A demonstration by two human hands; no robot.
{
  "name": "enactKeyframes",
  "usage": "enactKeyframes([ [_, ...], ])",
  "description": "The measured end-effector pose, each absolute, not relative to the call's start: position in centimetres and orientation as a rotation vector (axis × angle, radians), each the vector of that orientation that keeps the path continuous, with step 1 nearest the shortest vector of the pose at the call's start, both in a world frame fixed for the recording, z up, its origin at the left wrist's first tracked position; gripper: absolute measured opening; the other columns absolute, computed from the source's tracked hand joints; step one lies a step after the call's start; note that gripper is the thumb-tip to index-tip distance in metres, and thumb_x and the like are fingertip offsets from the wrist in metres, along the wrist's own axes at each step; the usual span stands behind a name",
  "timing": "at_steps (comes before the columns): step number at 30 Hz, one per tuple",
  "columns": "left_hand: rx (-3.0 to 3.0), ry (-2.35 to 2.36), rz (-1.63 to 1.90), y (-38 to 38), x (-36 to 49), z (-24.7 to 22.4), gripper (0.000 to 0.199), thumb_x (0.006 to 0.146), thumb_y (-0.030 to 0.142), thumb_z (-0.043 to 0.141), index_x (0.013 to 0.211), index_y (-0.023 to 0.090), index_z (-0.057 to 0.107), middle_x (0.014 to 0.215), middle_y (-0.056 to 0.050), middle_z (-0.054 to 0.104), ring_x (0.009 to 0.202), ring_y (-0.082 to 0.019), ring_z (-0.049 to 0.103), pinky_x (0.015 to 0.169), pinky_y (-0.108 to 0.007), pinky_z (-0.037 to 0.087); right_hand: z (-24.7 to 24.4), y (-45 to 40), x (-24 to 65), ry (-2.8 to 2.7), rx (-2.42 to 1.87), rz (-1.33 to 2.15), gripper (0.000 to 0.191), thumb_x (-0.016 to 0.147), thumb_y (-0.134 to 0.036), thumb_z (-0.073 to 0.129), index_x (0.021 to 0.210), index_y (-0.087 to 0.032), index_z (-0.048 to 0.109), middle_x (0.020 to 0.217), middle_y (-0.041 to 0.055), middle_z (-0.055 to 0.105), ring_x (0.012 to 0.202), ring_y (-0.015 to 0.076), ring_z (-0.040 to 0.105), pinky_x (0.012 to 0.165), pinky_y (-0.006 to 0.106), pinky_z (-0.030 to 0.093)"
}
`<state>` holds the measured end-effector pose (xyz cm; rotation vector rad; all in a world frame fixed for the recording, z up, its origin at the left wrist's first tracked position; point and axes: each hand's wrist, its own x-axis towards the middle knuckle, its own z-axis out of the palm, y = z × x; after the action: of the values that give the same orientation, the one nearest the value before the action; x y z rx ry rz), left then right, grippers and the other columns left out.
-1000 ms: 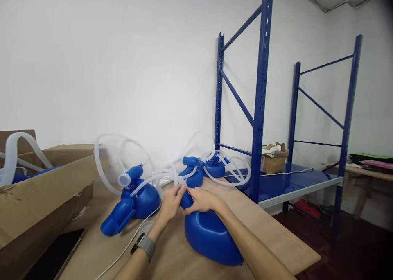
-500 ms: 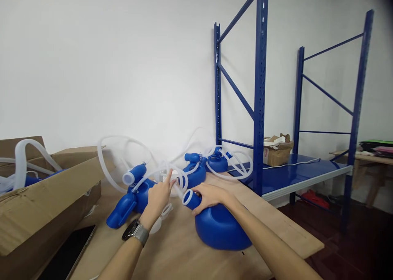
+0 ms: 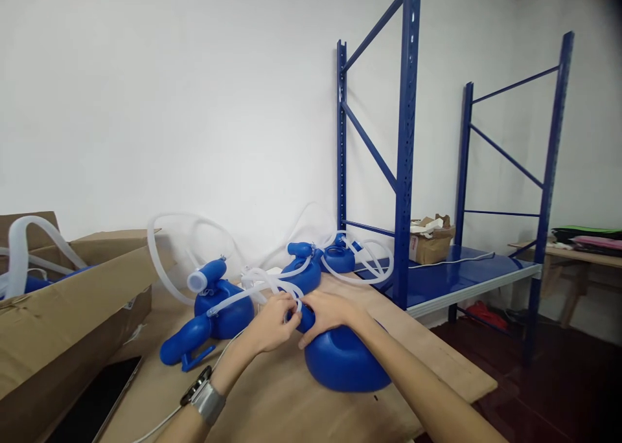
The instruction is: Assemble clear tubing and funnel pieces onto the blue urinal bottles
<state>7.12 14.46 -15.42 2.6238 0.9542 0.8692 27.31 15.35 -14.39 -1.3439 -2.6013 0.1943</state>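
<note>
A blue plastic bottle [image 3: 347,362] lies on its side on the table, its neck [image 3: 305,320] pointing left. My right hand [image 3: 325,313] is wrapped round that neck, thumb below and fingers over the top. At the bottle's mouth, my left hand [image 3: 279,320] is closed, fingertips pinched against the pale rim; the fingers partly hide what lies between them. Just behind my hands runs a looped translucent hose [image 3: 272,281]. Another blue bottle [image 3: 233,310] with a hose and a blue spout piece [image 3: 187,339] sits to the left of my left hand.
More blue bottles [image 3: 304,274] with coiled hoses stand at the back. An open cardboard box [image 3: 72,287] holding hoses is on the left, beside a black tablet-like slab [image 3: 97,401]. Blue shelving [image 3: 405,171] rises behind the table's right edge. A thin white cord [image 3: 162,423] passes near my left wrist.
My left hand has moved right and down from the hoses to the bottle's mouth, its raised finger now bent in. My right hand stays on the neck. The view has shifted slightly.
</note>
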Motion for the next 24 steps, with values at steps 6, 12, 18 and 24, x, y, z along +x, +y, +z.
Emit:
enactKeyframes([
  [6, 2.442, 0.84, 0.723, 15.1, 7.5, -14.8, 0.045, 0.094, 0.054, 0.046, 0.063, 0.022, 0.038, 0.064, 0.004, 0.043, 0.063, -0.014, 0.04, 0.06, -0.029, 0.031, -14.4, 15.6, 27.4, -2.658, -1.302, 0.162, 0.058, 0.062, -0.056, 0.086, 0.104, -0.02, 0.071, 0.102, 0.0078, 0.075, 0.093, 0.0295, 0.069, 0.077, 0.032, 0.05],
  [12, 2.401, 0.759, 0.57, 15.6, 7.0, -14.3, 0.044, 0.091, 0.055, 0.051, 0.065, 0.021, 0.04, 0.062, 0.005, 0.038, 0.06, -0.012, 0.034, 0.057, -0.028, 0.028, -14.4, 15.6, 27.5, -2.69, -1.255, 0.16, 0.056, 0.062, -0.054, 0.087, 0.105, -0.02, 0.071, 0.096, 0.0065, 0.075, 0.085, 0.027, 0.069, 0.071, 0.029, 0.047],
  [18, 2.327, 0.692, 0.504, 16.3, 6.5, -14.1, 0.042, 0.089, 0.053, 0.057, 0.066, 0.021, 0.042, 0.062, 0.006, 0.039, 0.059, -0.012, 0.032, 0.056, -0.027, 0.026, -14.4, 15.6, 27.3, -2.719, -1.294, 0.078, 0.059, 0.062, -0.057, 0.085, 0.102, -0.016, 0.069, 0.094, 0.0088, 0.074, 0.083, 0.0272, 0.069, 0.066, 0.028, 0.045],
  [24, 2.151, 0.754, 0.545, 15.3, 6.5, -14.2, 0.037, 0.086, 0.052, 0.061, 0.069, 0.019, 0.054, 0.067, 0.003, 0.048, 0.064, -0.014, 0.041, 0.06, -0.028, 0.033, -14.4, 15.5, 27.3, -2.744, -1.267, 0.027, 0.057, 0.065, -0.061, 0.081, 0.099, -0.017, 0.069, 0.088, 0.0078, 0.073, 0.079, 0.0269, 0.068, 0.063, 0.029, 0.043],
])
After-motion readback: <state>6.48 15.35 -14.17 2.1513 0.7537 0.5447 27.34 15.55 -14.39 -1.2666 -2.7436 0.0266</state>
